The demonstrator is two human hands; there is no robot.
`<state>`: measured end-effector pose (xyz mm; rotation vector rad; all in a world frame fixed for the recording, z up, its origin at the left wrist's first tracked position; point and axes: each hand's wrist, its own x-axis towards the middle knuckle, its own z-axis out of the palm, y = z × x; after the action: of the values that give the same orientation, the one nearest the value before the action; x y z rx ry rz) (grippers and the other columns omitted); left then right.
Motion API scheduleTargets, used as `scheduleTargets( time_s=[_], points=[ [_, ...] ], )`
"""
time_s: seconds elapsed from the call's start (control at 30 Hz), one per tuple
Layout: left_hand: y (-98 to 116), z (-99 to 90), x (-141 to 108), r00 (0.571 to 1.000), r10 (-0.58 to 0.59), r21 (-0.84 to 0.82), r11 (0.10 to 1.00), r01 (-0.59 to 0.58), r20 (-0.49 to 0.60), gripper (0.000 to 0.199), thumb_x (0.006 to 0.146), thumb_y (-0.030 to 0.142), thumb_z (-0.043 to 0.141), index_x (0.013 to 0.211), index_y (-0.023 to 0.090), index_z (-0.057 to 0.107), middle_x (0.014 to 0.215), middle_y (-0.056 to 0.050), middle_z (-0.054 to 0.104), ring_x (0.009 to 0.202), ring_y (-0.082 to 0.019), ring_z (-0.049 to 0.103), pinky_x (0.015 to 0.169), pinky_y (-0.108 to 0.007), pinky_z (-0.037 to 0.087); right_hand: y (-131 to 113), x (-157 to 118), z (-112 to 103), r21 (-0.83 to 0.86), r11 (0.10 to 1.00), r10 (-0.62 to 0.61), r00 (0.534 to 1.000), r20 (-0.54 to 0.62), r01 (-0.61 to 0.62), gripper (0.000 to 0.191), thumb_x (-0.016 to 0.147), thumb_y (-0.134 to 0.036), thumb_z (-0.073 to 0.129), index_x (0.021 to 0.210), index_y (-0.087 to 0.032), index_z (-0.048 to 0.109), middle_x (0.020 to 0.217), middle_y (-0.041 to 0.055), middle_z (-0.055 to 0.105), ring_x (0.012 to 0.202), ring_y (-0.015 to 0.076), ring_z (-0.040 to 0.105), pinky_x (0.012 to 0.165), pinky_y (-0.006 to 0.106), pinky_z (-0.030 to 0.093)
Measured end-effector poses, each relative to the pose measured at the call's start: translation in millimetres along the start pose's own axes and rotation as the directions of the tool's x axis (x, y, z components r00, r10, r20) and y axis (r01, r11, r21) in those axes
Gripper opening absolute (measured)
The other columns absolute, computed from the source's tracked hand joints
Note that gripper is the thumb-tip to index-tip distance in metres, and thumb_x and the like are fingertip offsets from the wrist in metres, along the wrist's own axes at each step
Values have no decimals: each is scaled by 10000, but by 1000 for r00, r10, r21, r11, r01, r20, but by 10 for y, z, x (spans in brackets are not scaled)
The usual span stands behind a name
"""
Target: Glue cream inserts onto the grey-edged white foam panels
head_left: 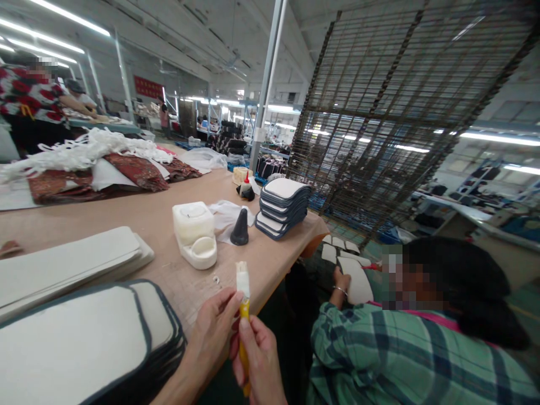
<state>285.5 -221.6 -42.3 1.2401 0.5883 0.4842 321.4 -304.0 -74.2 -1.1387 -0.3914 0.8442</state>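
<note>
A paintbrush with a yellow handle and pale bristles stands upright over the table's near edge. My right hand is closed around its handle. My left hand pinches the brush near the ferrule, thumb against the bottom of the white-coated part. Beyond the bristles stands a white plastic glue container with a round opening at its front. Beside it is a dark cone-shaped piece. At the lower left, close to my left forearm, lies a stack of white panels with dark edges.
A smaller stack of dark-edged panels stands near the table's right edge, by a red-tipped bottle. Long white boards lie at left. A person in a checked shirt sits close at right, holding a white panel.
</note>
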Motion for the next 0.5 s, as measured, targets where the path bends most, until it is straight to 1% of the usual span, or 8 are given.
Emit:
scheduleTargets(
  time_s=[0.07, 0.13, 0.23, 0.3, 0.33, 0.4, 0.5],
  points=[
    [-8, -3, -13, 999, -44, -73, 996, 45, 17, 375, 715, 531, 601, 702, 157, 580, 514, 47, 491, 396, -86, 427, 373, -180, 314, 5, 43, 16, 132, 990, 43, 999, 2, -43, 418, 753, -563, 567, 724, -151, 505, 464, -74, 497, 248, -9, 289, 267, 132, 153],
    [6, -13, -19, 997, -75, -146, 986, 78, 30, 374, 683, 504, 650, 790, 147, 618, 508, 48, 501, 386, -86, 433, 381, -188, 332, -11, 73, 35, 283, 956, 75, 997, 9, -74, 398, 720, -539, 618, 744, -157, 510, 470, -78, 506, 254, -12, 265, 272, 129, 156],
    [38, -33, -11, 997, -81, -240, 968, 75, -14, 437, 558, 348, 790, 909, 137, 637, 581, 28, 569, 494, -101, 524, 489, -192, 414, -51, 76, 38, 432, 893, 113, 992, 60, -128, 366, 686, -485, 681, 758, -162, 524, 461, -86, 510, 258, -19, 227, 280, 124, 148],
    [51, -53, 4, 994, -106, -283, 954, 99, -11, 475, 501, 264, 827, 918, 136, 642, 625, 17, 596, 547, -97, 545, 547, -188, 433, -68, 57, 13, 480, 863, 122, 987, 103, -157, 350, 674, -457, 705, 747, -159, 537, 447, -84, 515, 254, -21, 216, 281, 124, 142],
    [56, -66, 14, 992, -125, -304, 945, 124, 14, 472, 489, 245, 833, 908, 135, 645, 623, 19, 594, 545, -90, 540, 548, -184, 430, -72, 45, -5, 494, 853, 121, 985, 122, -166, 343, 670, -448, 712, 736, -157, 543, 442, -81, 519, 251, -22, 216, 281, 124, 144],
    [64, -98, 30, 980, -170, -317, 928, 195, 105, 471, 461, 216, 845, 882, 127, 653, 605, 27, 579, 531, -82, 530, 545, -182, 425, -69, 25, -47, 516, 835, 119, 979, 168, -190, 329, 670, -432, 718, 715, -148, 559, 435, -75, 524, 246, -22, 213, 278, 124, 148],
    [84, -147, 42, 959, -194, -281, 927, 248, 205, 488, 458, 194, 843, 901, 124, 650, 602, 31, 570, 528, -93, 545, 560, -201, 434, -51, 6, -99, 538, 801, 131, 953, 273, -264, 298, 697, -414, 701, 713, -137, 590, 420, -71, 525, 234, -22, 196, 265, 122, 144]
  ],
)
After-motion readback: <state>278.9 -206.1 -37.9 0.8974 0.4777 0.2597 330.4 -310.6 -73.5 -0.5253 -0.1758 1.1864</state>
